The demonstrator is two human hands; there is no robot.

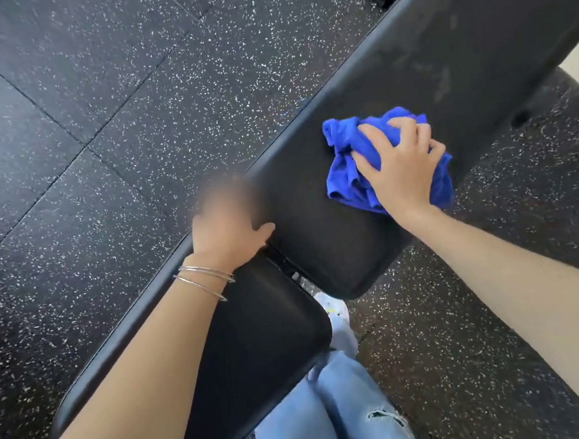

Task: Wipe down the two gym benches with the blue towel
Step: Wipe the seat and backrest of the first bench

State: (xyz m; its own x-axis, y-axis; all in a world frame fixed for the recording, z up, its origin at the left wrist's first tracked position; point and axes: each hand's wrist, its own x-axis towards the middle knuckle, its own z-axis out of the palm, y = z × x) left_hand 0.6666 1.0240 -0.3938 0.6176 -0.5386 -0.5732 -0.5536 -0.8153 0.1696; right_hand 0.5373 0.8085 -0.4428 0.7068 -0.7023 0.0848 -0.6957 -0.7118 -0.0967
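1. Head view: we see the towel (346, 166), blue and bunched into a loose wad, lying on the long pad (444, 52) of the bench, near the end closest to us and toward its right edge.
2. We judge the towel soft, light and limp. It folds wherever we press, so it has no proper handle; the best hold is a flat palm on top of the wad with the fingers spread over it.
3. Our right hand (402, 164) does just that: palm down, fingers splayed and slightly curled over the cloth, pressing it to the pad rather than pinching it.
4. We expect the pad's smooth black cover to let the cloth slide easily. A loose corner may trail or flip under, so steady downward pressure matters more than grip.
5. Our left hand (228, 230) rests open on the near end of the long pad, beside the gap to the seat pad (248, 342). Its fingers are blurred, so we cannot tell whether they curl over the edge. It holds nothing we can see. Bangles (203, 279) circle that wrist.
6. Faint smears show farther up the long pad, so we judge that stretch unwiped.
7. Around the bench lies speckled rubber floor (73, 141); our jeans (335, 424) show below.
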